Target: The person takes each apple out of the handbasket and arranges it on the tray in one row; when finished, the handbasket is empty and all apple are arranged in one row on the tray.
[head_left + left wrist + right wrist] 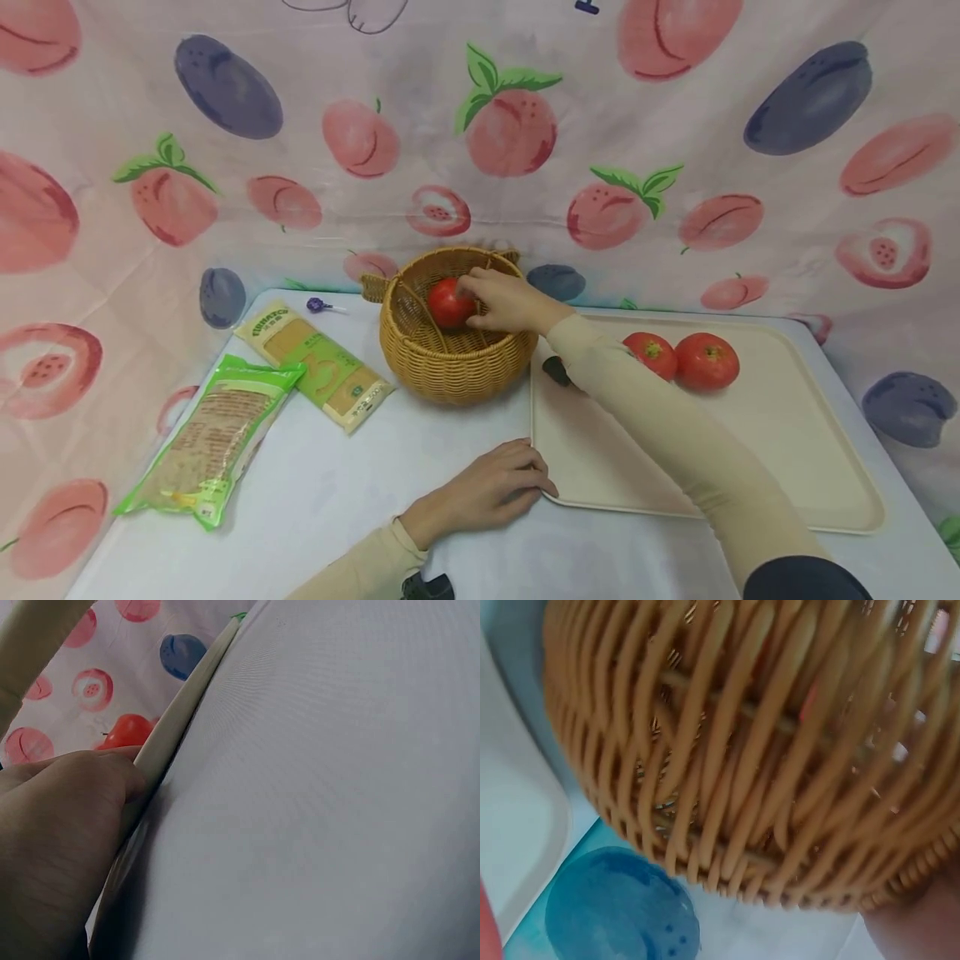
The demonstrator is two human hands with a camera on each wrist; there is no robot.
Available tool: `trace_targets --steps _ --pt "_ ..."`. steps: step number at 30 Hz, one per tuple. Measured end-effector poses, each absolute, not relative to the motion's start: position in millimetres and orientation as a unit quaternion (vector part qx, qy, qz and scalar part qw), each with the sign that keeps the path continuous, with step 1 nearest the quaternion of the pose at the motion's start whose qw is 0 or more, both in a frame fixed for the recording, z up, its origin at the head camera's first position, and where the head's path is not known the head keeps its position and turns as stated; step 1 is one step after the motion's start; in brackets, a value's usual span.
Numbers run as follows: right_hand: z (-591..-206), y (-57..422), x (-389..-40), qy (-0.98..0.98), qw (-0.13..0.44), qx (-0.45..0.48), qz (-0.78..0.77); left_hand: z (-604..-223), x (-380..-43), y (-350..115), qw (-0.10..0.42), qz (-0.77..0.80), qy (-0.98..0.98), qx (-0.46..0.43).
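A red tomato (449,303) is inside the brown wicker basket (457,379), and my right hand (506,298) holds it from its right side. In the right wrist view the woven wall of the basket (727,750) covers most of the tomato and the fingers. My left hand (491,487) is at the near left corner of the beige tray (795,433). Seen from the left wrist, the thumb and a finger pinch the tray's rim (176,724). Two more tomatoes, one whole in view (707,362) and one partly behind my right sleeve (652,354), lie on the tray.
Left of the basket lie a pack of noodles (318,362), a green-edged bag of brown food (217,437) and a purple-wrapped lollipop (318,305). A dark object (556,371) shows beside my right forearm. A fruit-printed cloth (525,208) hangs behind the white table.
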State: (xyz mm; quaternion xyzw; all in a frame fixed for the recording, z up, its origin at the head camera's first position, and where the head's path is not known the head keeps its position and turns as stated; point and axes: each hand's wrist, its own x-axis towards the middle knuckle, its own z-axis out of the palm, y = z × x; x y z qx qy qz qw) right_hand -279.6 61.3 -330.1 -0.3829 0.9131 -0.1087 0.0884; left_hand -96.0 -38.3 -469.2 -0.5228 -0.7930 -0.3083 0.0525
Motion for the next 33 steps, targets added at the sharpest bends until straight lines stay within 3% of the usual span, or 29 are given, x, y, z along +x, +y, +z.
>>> trace_targets --steps 11,21,33 --pt "-336 46 -287 0.929 0.142 -0.340 -0.039 -470 -95 -38 0.052 -0.308 -0.795 -0.520" --pt "-337 44 -289 0.929 0.129 -0.345 -0.019 -470 -96 -38 0.050 -0.299 -0.799 -0.520" --pt "-338 44 -286 0.922 0.153 -0.354 -0.019 -467 -96 -38 0.043 -0.304 -0.797 -0.519"
